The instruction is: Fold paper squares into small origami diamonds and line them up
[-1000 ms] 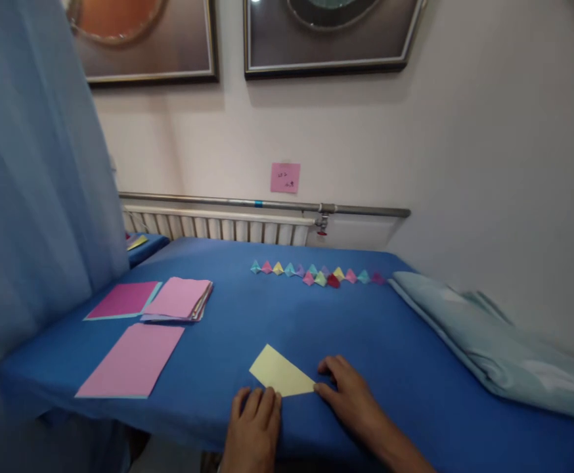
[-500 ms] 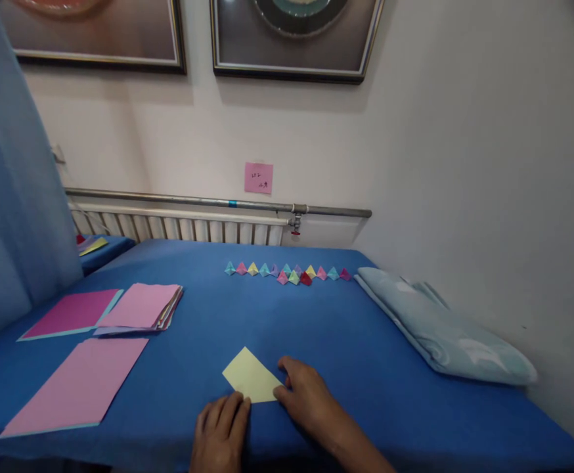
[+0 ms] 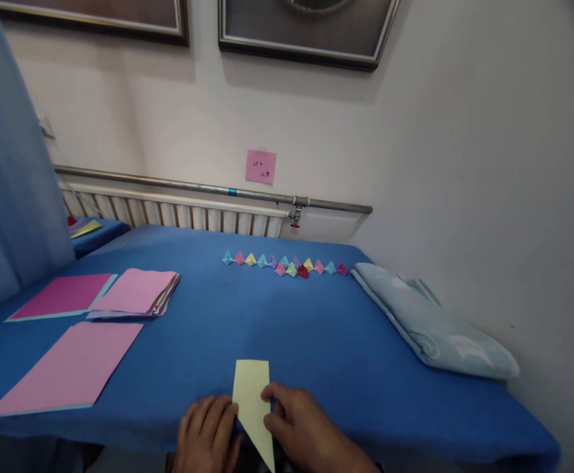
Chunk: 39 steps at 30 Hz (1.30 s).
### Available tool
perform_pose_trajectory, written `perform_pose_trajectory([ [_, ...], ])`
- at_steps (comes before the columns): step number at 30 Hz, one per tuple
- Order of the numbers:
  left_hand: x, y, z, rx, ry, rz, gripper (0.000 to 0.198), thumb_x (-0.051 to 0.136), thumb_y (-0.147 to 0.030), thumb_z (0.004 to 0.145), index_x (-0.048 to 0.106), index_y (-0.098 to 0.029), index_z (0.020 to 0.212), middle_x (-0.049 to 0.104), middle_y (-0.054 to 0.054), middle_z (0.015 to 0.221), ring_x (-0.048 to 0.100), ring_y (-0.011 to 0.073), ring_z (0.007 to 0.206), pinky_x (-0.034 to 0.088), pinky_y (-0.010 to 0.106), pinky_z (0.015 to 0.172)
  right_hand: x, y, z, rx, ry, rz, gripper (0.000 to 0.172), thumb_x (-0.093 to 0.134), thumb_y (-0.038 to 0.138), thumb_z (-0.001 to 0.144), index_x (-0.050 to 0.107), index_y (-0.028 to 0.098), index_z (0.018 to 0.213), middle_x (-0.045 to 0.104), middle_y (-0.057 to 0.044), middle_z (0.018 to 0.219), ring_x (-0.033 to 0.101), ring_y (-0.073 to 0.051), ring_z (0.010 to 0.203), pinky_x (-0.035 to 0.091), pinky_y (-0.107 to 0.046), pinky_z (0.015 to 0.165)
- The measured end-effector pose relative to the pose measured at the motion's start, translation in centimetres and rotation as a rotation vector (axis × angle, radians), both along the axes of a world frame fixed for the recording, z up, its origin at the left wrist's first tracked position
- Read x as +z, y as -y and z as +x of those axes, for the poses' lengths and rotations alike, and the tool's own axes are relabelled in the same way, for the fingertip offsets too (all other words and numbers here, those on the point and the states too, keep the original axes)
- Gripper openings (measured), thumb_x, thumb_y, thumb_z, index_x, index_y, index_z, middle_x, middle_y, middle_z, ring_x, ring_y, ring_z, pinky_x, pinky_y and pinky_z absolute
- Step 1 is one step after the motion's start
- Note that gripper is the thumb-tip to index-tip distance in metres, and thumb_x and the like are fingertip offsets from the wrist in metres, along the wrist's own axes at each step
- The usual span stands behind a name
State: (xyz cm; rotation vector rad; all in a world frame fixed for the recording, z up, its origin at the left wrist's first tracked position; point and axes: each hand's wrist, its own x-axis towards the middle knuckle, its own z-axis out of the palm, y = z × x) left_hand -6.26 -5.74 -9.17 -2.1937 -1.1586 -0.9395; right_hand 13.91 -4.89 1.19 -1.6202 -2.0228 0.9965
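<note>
- While the right hand (image 3: 299, 424) kept a pinching grip on the yellow paper's (image 3: 251, 394) right edge, the left hand (image 3: 205, 433) touched its left; that grip was unclear.
- The paper was at the blue surface's (image 3: 208, 328) near edge.

Left hand (image 3: 207, 433) and right hand (image 3: 299, 424), bare and near each other.
The left has its back turned up, its fingers (image 3: 213, 415) bent, close together and pointing forward. The right is held at a slant; its thumb (image 3: 272, 424) and forefinger (image 3: 272, 392) point leftward, with a narrow gap between their tips.
</note>
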Motion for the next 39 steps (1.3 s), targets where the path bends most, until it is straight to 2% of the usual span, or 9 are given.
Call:
perform_pose_trajectory([
  [8, 0.9, 0.1, 0.8, -0.041, 0.040, -0.019, 0.021, 0.051, -0.020, 0.087, 0.066, -0.024, 0.101, 0.072, 0.003, 0.092, 0.063, 0.0198, 0.087, 0.038, 0.034, 0.084, -0.6, 0.0, 0.2, 0.017, -0.200, -0.153, 0.025, 0.051, 0.012, 0.077, 0.064, 0.018, 0.097, 0.054, 0.004, 0.067, 0.047, -0.009, 0.059, 0.034, -0.019, 0.054],
  [14, 1.1, 0.2, 0.6, -0.067, 0.307, -0.135, 0.031, 0.045, -0.012, 0.088, 0.068, -0.030, 0.100, 0.072, 0.003, 0.096, 0.064, 0.0190, 0.090, 0.043, 0.032, 0.080, -0.4, -0.3, 0.9, -0.082, -0.328, -0.125, 0.019, 0.053, 0.017, 0.078, 0.062, 0.018, 0.095, 0.046, 0.006, 0.061, 0.042, -0.010, 0.056, 0.032, -0.021, 0.054],
  [17, 2.9, 0.6, 0.0, -0.143, 0.618, -0.348, 0.023, 0.050, -0.031, 0.089, 0.068, -0.031, 0.104, 0.071, 0.002, 0.100, 0.064, 0.0198, 0.093, 0.047, 0.030, 0.083, 0.1, -0.6, 1.7, -0.234, -0.441, -0.059, 0.019, 0.056, 0.027, 0.077, 0.061, 0.019, 0.094, 0.051, 0.003, 0.067, 0.047, -0.012, 0.061, 0.037, -0.024, 0.059],
  [19, 4.5, 1.1, 0.1, -0.119, 0.967, -0.601, 0.025, 0.052, -0.044, 0.087, 0.070, -0.029, 0.095, 0.071, 0.002, 0.096, 0.064, 0.0210, 0.093, 0.049, 0.029, 0.083, 0.3, -0.7, 1.7, -0.271, -0.580, -0.074, 0.028, 0.064, 0.031, 0.072, 0.061, 0.020, 0.097, 0.059, -0.002, 0.082, 0.055, -0.016, 0.075, 0.042, -0.027, 0.069],
  [23, 7.0, 1.4, 1.9, 0.004, 1.589, -1.078, 0.035, 0.072, -0.054, 0.066, 0.068, -0.021, 0.074, 0.069, 0.001, 0.070, 0.064, 0.0204, 0.071, 0.050, 0.026, 0.065, 0.7, -0.1, 0.4, -0.075, -0.940, -0.278, 0.047, 0.072, 0.030, 0.062, 0.061, 0.021, 0.107, 0.065, -0.005, 0.100, 0.059, -0.022, 0.096, 0.042, -0.035, 0.088],
  [25, 7.4, 1.3, 2.9, 0.006, 1.844, -1.165, 0.040, 0.081, -0.052, 0.054, 0.067, -0.019, 0.073, 0.069, 0.002, 0.070, 0.064, 0.0206, 0.070, 0.050, 0.027, 0.063, 0.6, 0.2, -0.4, -0.074, -1.034, -0.326, 0.047, 0.073, 0.026, 0.061, 0.062, 0.021, 0.107, 0.067, -0.004, 0.096, 0.061, -0.020, 0.091, 0.045, -0.032, 0.083],
  [28, 7.4, 1.0, 3.9, -0.024, 2.085, -1.246, 0.043, 0.088, -0.042, 0.045, 0.066, -0.019, 0.074, 0.072, 0.004, 0.078, 0.065, 0.0198, 0.072, 0.050, 0.027, 0.062, -0.1, 0.4, -1.3, -0.186, -1.035, -0.321, 0.043, 0.071, 0.021, 0.061, 0.063, 0.019, 0.103, 0.068, -0.003, 0.091, 0.061, -0.017, 0.078, 0.044, -0.023, 0.060],
  [33, 7.6, 1.2, 4.4, -0.187, 2.116, -1.394, 0.048, 0.090, -0.038, 0.041, 0.069, -0.015, 0.078, 0.072, 0.006, 0.078, 0.061, 0.0151, 0.065, 0.046, 0.024, 0.057, -1.1, 0.4, -2.0, -0.254, -1.070, -0.334, 0.035, 0.068, 0.020, 0.063, 0.064, 0.016, 0.098, 0.066, -0.002, 0.082, 0.055, -0.011, 0.062, 0.040, -0.018, 0.047],
  [39, 8.0, 1.3, 3.4, -0.193, 1.979, -1.387, 0.042, 0.086, -0.036, 0.052, 0.070, -0.013, 0.084, 0.071, 0.006, 0.078, 0.056, 0.0112, 0.059, 0.044, 0.022, 0.057, -1.3, 0.7, -2.0, -0.238, -1.035, -0.351, 0.032, 0.068, 0.026, 0.071, 0.061, 0.017, 0.100, 0.065, -0.003, 0.080, 0.058, -0.014, 0.063, 0.040, -0.019, 0.045],
])
